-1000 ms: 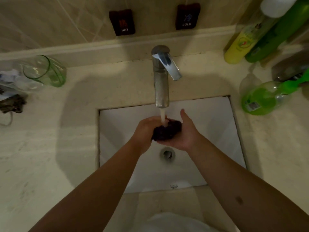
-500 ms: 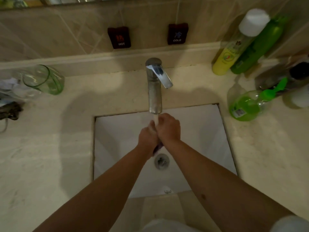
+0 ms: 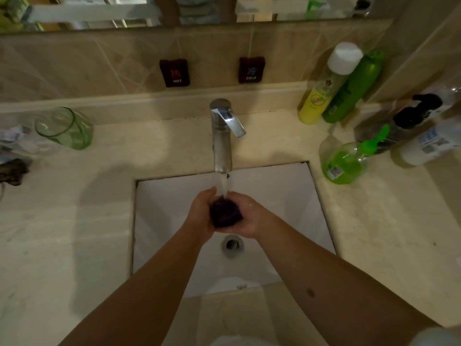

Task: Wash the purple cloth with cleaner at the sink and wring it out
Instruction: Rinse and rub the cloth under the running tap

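Change: since half a second ago your hands have opened apart, and the cloth, which was almost hidden between them, now shows as a dark ball.
Purple cloth [image 3: 225,213]: wet and fuzzy, bunched into a round lump; it sits between your two hands, above the drain and under the running water.
Left hand [image 3: 199,213]: you cup the cloth from its left side, the fingers curled around it.
Right hand [image 3: 249,218]: you hold the cloth from below and from the right, the palm turned up and the fingers bent around the lump.
Water [image 3: 224,184]: a thin pale stream that falls from the spout straight onto the top of the cloth.
Tap [image 3: 221,136]: a shiny metal column with a flat lever turned to the right.
Sink [image 3: 287,196]: a white, smooth, square basin set in the beige stone counter [image 3: 74,233]; a round metal drain [image 3: 232,244] lies just below your hands.
Glass [image 3: 65,128]: green, transparent and tilted, at the far left of the counter; you cannot tell if something is in it.
Round bottle [image 3: 345,163]: clear plastic with a green pump, partly filled with green liquid, just right of the sink.
Tall bottles: a yellow bottle [image 3: 316,103] with a white cap leans by a green bottle [image 3: 354,93] at the wall.
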